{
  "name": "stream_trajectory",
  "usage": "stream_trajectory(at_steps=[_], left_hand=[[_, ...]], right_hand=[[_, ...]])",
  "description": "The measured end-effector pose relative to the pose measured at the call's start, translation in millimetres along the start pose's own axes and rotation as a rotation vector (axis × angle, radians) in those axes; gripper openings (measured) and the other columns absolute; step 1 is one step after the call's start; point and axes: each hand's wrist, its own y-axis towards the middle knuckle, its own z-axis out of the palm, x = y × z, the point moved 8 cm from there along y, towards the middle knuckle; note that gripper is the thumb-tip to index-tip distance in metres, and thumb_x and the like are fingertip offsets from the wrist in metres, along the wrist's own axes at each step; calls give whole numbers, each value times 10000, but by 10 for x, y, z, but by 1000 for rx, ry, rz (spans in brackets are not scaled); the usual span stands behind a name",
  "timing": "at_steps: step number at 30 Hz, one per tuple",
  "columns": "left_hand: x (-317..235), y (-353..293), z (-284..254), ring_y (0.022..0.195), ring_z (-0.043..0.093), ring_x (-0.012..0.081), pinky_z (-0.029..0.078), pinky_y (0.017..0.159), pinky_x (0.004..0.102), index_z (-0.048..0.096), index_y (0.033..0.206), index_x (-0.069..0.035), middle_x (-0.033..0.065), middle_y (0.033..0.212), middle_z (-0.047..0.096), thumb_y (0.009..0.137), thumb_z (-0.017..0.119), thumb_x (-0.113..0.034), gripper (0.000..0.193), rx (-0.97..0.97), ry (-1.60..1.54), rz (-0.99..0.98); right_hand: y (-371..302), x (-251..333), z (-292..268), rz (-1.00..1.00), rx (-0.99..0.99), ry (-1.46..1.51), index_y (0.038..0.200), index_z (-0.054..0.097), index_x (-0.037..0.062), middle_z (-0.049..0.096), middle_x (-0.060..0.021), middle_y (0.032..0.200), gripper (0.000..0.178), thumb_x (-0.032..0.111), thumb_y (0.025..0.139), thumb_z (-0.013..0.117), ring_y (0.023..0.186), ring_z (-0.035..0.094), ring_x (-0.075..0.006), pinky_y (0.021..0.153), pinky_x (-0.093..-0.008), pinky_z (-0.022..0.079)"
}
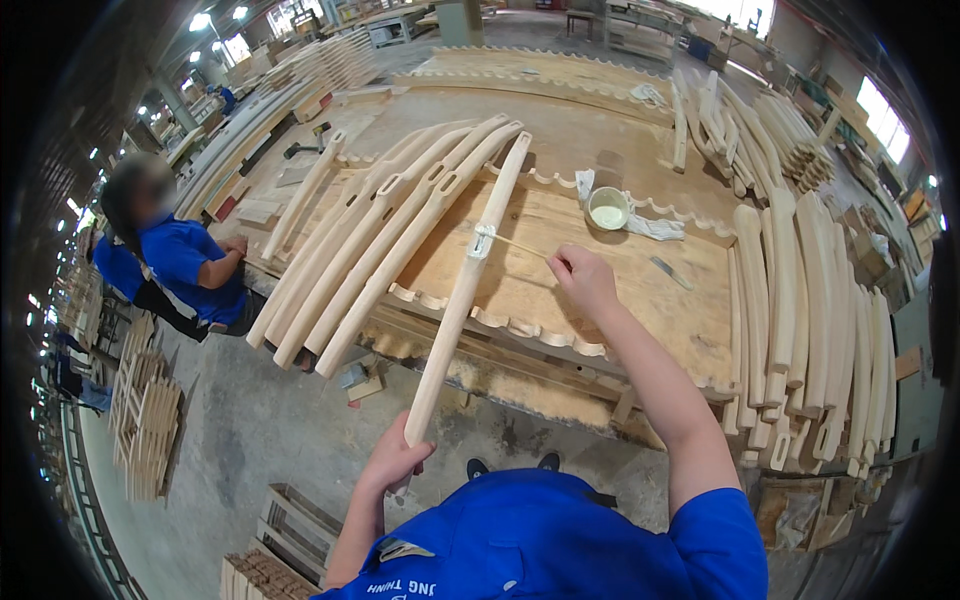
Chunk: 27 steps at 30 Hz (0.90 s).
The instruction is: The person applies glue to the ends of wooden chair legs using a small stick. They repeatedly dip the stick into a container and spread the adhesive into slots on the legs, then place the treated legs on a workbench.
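Observation:
My left hand [395, 455] is closed around the near end of a long pale wooden chair leg [452, 325], which slants away from me across the scalloped edge of the workbench. Pinched in my right hand [585, 280] is a thin wooden stick [522, 246]. The stick's far tip touches a mortise slot [481, 240] in the leg, where whitish glue shows around the opening. Beyond my right hand stands a round tub of pale glue [608, 209], with a white rag [655, 229] beside it. Several curved slotted legs [400, 235] lie side by side to the left.
Many similar wooden parts [800, 300] are stacked at the right end of the bench [690, 330]. A flat metal blade [670, 270] lies on the bench top, and a hammer [305, 142] lies at the far left. Co-workers in blue shirts [195, 255] stand on the left.

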Motion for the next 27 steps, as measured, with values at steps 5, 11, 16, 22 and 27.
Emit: stream_trajectory(at_steps=[5,11,16,22,27], left_hand=[[66,-10,-14,483,528,142,442,431,282,386,1192,8,73,701,514,728,621,-143,541,-1,-33,-15],[34,-6,-9,485,526,138,444,433,279,383,1197,10,71,710,518,735,625,-151,546,10,-17,0],[22,-3,4,489,529,138,445,435,279,384,1197,9,70,723,520,738,626,-152,544,20,-23,4],[80,0,-15,484,524,138,444,435,278,383,1203,-2,67,714,514,738,626,-146,544,2,-16,-8],[70,4,2,484,527,138,440,429,277,378,1213,-10,65,707,514,735,623,-135,552,11,-28,-16]], right_hand=[[-118,62,12,-69,105,-7,777,591,64,607,-103,759,207,263,828,565,709,582,-294,611,-378,456],[-33,36,-58,0,111,114,785,589,56,612,-121,770,207,253,837,549,721,582,-312,624,-394,455],[119,-90,-18,45,78,32,800,587,52,611,-139,771,206,245,844,532,745,584,-323,634,-409,454],[130,-30,11,-22,-2,-16,804,572,73,595,-111,785,146,218,820,562,740,575,-310,624,-406,456],[136,61,-23,-65,-102,-58,784,533,81,565,-83,789,106,159,783,604,720,566,-287,600,-389,454]])
